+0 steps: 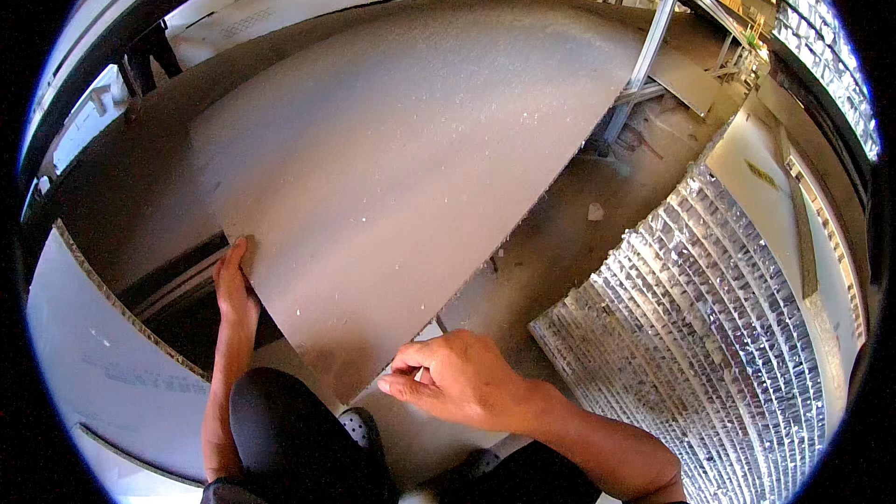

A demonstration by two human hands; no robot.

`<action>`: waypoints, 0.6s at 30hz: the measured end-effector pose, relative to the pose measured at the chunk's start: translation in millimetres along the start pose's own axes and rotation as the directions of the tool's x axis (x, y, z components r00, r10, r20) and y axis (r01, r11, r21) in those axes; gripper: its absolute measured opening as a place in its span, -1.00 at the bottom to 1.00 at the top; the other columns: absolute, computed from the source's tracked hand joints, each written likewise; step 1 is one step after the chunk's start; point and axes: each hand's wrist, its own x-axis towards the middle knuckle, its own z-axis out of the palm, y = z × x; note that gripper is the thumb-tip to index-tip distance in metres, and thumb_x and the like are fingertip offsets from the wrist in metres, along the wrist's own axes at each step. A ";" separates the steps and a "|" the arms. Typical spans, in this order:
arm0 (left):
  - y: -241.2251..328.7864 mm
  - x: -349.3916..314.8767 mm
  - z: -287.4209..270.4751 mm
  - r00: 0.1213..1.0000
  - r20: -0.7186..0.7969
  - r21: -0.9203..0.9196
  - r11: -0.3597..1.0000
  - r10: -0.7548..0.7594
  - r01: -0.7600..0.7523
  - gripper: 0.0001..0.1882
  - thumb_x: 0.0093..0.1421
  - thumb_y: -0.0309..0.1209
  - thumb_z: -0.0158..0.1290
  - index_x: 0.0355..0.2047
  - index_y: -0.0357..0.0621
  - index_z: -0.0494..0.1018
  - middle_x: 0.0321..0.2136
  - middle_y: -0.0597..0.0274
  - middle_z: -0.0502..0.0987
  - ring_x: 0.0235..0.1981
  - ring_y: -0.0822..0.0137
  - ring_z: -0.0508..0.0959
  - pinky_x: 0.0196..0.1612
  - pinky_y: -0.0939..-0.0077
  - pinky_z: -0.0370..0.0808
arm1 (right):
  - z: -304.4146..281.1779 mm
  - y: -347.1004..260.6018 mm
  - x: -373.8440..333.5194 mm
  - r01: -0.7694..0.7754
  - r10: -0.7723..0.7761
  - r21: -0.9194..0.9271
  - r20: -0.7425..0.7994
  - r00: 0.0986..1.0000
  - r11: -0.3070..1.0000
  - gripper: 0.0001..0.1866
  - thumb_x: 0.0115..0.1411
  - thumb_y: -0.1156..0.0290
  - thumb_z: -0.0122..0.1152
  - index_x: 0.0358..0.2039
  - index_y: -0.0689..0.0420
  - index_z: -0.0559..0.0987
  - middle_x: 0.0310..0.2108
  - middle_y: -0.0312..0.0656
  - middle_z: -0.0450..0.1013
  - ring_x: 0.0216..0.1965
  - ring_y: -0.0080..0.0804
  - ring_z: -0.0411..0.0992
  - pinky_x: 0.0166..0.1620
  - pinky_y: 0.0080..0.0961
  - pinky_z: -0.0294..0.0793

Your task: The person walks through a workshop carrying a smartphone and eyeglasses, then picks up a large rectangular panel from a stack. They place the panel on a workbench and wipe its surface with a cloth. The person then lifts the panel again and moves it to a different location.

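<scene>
A large, flat grey-brown panel [401,168] stretches away from me, its near corner close to my knees. My left hand [233,282] is closed on its left edge, with some of the fingers hidden at the rim. Near the close corner, my right hand [462,378] is curled with thumb and fingertips together at the panel's right edge. Small pale specks lie scattered over the panel's surface.
Stacked honeycomb-core sheets [691,308] stand at the right, beside a pale board [765,177]. Another pale board [121,336] lies at the left. A metal post [646,61] rises beyond the panel's right edge. A person's dark-clothed legs [154,56] show far left.
</scene>
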 end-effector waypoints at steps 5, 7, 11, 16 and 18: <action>-3.7 2.0 -3.2 1.000 -0.022 -0.010 1.000 0.001 -0.002 -0.67 0.22 -0.30 0.10 -0.12 -0.29 0.44 -0.22 0.10 0.55 -0.23 0.25 0.57 -0.13 0.39 0.52 | 1.1 6.7 0.6 -0.004 0.005 -0.023 0.013 1.000 1.000 -0.64 0.20 0.09 0.19 -0.45 0.17 0.59 -0.67 -0.12 0.43 -0.62 -0.20 0.44 -0.49 -0.32 0.37; -5.6 3.1 -3.9 0.999 -0.043 -0.018 1.000 -0.016 0.016 -0.62 0.22 -0.26 0.10 -0.07 -0.29 0.41 -0.16 0.05 0.53 -0.19 0.23 0.55 -0.10 0.37 0.52 | -2.7 6.2 1.7 -0.075 0.077 -0.023 0.064 0.995 0.997 -0.61 0.19 0.07 0.17 -0.46 0.19 0.59 -0.57 -0.03 0.49 -0.50 -0.05 0.49 -0.39 -0.20 0.44; -4.1 4.2 -7.2 0.996 0.077 0.041 0.998 -0.053 0.050 -0.49 0.23 -0.13 0.06 0.03 -0.27 0.35 -0.05 -0.03 0.46 -0.11 0.17 0.52 -0.05 0.29 0.50 | -1.6 11.9 4.7 -0.137 0.144 -0.066 0.112 0.983 0.988 -0.54 0.20 0.00 0.13 -0.50 0.20 0.57 -0.55 0.01 0.51 -0.46 0.04 0.51 -0.34 -0.11 0.46; 10.3 -4.5 20.7 0.984 0.148 0.030 0.995 -0.096 0.093 -0.40 0.25 -0.02 0.02 0.10 -0.27 0.32 -0.03 -0.04 0.45 -0.06 0.16 0.50 0.00 0.28 0.48 | 11.3 27.6 10.4 -0.282 0.281 -0.003 0.119 0.952 0.959 -0.40 0.22 -0.15 0.05 -0.58 0.21 0.53 -0.63 -0.02 0.47 -0.52 -0.05 0.51 -0.36 -0.12 0.46; 11.3 -1.6 22.0 0.977 0.171 0.045 0.992 -0.125 0.119 -0.39 0.26 -0.02 0.01 0.11 -0.26 0.31 -0.03 -0.03 0.45 -0.06 0.17 0.50 0.02 0.29 0.48 | 14.1 35.2 11.8 -0.361 0.344 0.068 0.179 0.922 0.930 -0.35 0.23 -0.20 0.02 -0.55 0.24 0.54 -0.61 -0.04 0.49 -0.54 -0.20 0.54 -0.41 -0.26 0.47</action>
